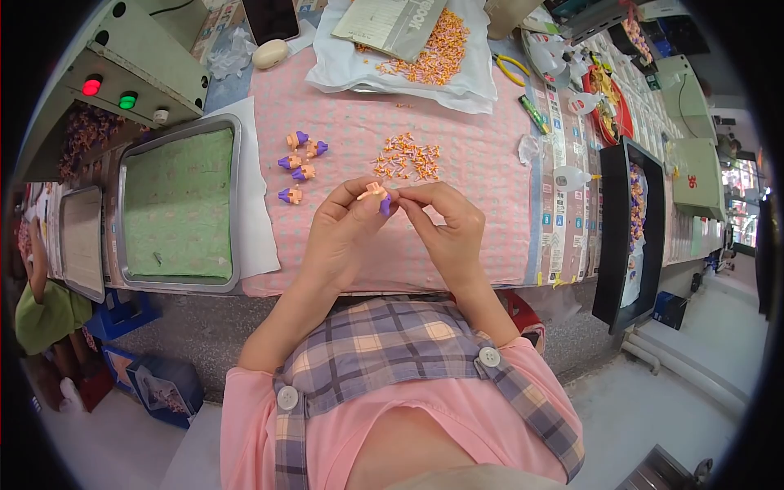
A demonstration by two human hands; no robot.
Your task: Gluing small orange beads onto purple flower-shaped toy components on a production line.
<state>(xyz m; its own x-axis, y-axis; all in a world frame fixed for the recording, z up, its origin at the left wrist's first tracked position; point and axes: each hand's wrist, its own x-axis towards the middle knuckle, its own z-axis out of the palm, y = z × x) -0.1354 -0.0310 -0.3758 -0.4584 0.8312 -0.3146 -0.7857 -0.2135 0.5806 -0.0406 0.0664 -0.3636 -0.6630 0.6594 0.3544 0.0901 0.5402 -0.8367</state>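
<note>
Between the thumb and fingers of my left hand (341, 233) is a small peach and purple plastic figure (373, 189). My right hand (447, 227) is closed in a pinch right beside the figure's purple part; whatever lies between its fingertips is too small to make out. Beyond my hands a loose heap of tiny orange and pink pieces (408, 157) lies on the pink patterned cloth (490, 196). Several similar peach and purple figures (304, 172) rest in a group to the left of that heap.
At left stands a metal tray (237, 196) with a green lining, below a machine (155, 69) with lit buttons. White paper (322, 73) at the back bears more orange pieces. A black tray (608, 245), yellow-handled pliers (512, 69) and a squeeze bottle (570, 178) are at right. A co-worker's green sleeve (49, 317) shows far left.
</note>
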